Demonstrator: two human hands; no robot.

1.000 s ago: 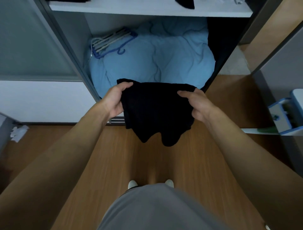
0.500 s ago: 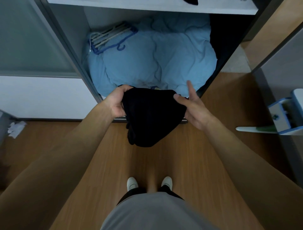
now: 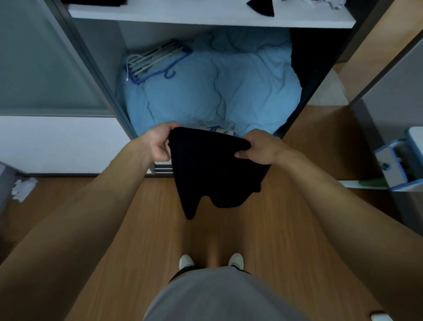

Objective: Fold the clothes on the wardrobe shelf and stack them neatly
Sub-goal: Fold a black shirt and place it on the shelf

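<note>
A black garment (image 3: 212, 171) hangs in the air in front of the open wardrobe, above the wooden floor. My left hand (image 3: 159, 143) grips its upper left corner. My right hand (image 3: 258, 147) pinches its upper right edge with curled fingers. Two uneven points of the cloth dangle at the bottom. The white wardrobe shelf (image 3: 206, 17) runs along the top of the view, with a dark piece of clothing (image 3: 262, 8) lying on it and more dark cloth at its left end (image 3: 96, 2).
A light blue duvet (image 3: 206, 91) fills the lower wardrobe compartment, with a bundle of hangers (image 3: 155, 60) on it. A sliding door (image 3: 45, 68) stands at left. Crumpled paper (image 3: 23, 189) lies on the floor at left. A blue-white box (image 3: 398, 162) sits at right.
The garment was bunched up between my hands half a second ago; now it hangs spread out again. My right hand, then open with fingers straight, has closed on the cloth's edge.
</note>
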